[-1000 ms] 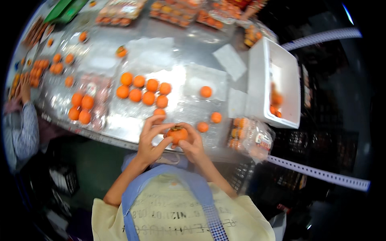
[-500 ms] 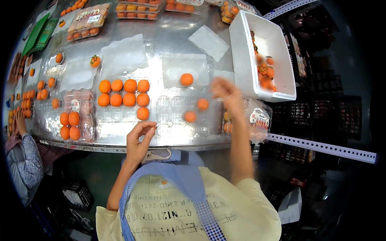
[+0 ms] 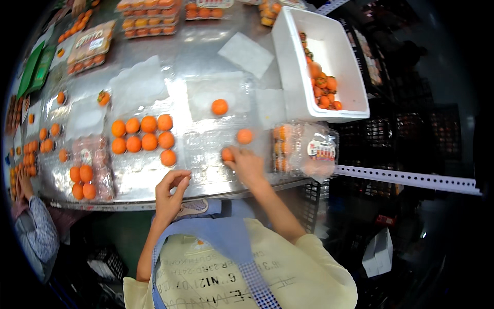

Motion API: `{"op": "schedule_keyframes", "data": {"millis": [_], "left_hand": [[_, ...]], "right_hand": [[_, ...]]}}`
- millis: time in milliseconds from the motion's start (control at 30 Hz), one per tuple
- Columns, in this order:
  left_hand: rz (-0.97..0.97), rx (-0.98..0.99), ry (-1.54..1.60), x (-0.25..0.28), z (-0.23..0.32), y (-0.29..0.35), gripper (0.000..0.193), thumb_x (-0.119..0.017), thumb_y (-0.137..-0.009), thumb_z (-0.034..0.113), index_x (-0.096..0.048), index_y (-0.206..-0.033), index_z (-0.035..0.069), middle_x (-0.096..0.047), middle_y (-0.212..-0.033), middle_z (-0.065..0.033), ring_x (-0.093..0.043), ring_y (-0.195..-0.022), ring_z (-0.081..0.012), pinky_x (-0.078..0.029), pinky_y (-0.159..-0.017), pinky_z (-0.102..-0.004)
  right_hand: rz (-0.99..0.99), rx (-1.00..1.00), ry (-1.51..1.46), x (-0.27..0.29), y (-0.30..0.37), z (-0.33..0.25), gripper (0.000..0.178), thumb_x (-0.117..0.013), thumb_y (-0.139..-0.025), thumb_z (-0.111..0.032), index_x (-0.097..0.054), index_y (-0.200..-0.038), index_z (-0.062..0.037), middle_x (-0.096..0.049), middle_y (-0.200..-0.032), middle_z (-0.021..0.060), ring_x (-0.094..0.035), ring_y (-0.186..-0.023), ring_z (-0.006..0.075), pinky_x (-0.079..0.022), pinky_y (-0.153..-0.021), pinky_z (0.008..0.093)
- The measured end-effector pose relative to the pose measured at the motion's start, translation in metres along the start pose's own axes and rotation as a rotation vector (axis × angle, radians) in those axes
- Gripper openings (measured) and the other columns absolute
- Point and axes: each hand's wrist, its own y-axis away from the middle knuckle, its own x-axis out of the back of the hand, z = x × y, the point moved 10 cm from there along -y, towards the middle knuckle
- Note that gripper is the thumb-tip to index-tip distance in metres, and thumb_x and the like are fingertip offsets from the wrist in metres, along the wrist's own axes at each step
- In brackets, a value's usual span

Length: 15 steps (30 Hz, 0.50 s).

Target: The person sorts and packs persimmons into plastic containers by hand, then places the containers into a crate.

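Note:
My right hand [image 3: 248, 166] has its thumb and fingertips around an orange persimmon [image 3: 227, 153] in the near part of an open clear plastic tray [image 3: 203, 172]. A second persimmon [image 3: 244, 136] lies just beyond that hand, and a third persimmon [image 3: 219, 106] rests farther up on the clear lid. Near the table's front edge, my left hand [image 3: 171, 189] is loosely curled, thumb apart from the fingers, with nothing visible in it. To its upper left, a clear tray holds rows of several persimmons [image 3: 149, 141].
A white foam box [image 3: 347, 110] with several persimmons stands at the right. Stacked filled clear packs [image 3: 306, 149] sit below it. More packed fruit [image 3: 150, 18] is at the back. Another person's sleeve [image 3: 38, 226] shows at the far left. A perforated white rail [image 3: 406, 177] juts out right.
My right hand has swung from beside the foam box down and left to the near persimmon. My left hand stays much the same. The whole view has shifted slightly.

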Motion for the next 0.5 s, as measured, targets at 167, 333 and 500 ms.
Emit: {"op": "schedule_keyframes", "data": {"millis": [167,333,500], "left_hand": [[-0.007,0.050,0.006,-0.006,-0.001,-0.002,0.016,-0.058,-0.086,0.006,-0.061,-0.100,0.001,-0.063,-0.084,-0.0045,-0.056,-0.075,-0.0084,-0.045,-0.070,-0.0232],[-0.022,0.057,-0.015,-0.006,-0.006,0.001,0.015,-0.058,-0.086,0.007,-0.061,-0.099,0.001,-0.063,-0.085,-0.0046,-0.056,-0.075,-0.0086,-0.045,-0.070,-0.0234],[-0.065,0.050,-0.070,-0.010,-0.006,-0.001,0.017,-0.058,-0.086,0.009,-0.062,-0.102,0.003,-0.065,-0.088,-0.0047,-0.057,-0.076,-0.0097,-0.045,-0.070,-0.0240]], "right_hand": [[0.045,0.010,-0.028,0.003,-0.002,0.004,0.040,-0.069,-0.072,-0.035,-0.058,-0.103,-0.0124,-0.058,-0.078,0.0106,-0.060,-0.072,0.0282,-0.047,-0.057,0.0394],[0.128,-0.023,-0.268,0.012,-0.004,0.013,0.035,-0.068,-0.072,-0.035,-0.062,-0.091,-0.0063,-0.063,-0.076,0.0132,-0.062,-0.067,0.0260,-0.049,-0.058,0.0371],[-0.003,-0.242,-0.590,0.016,-0.001,0.027,0.046,-0.065,-0.076,-0.040,-0.063,-0.105,-0.0040,-0.067,-0.080,0.0130,-0.065,-0.071,0.0233,-0.049,-0.063,0.0319]]}}
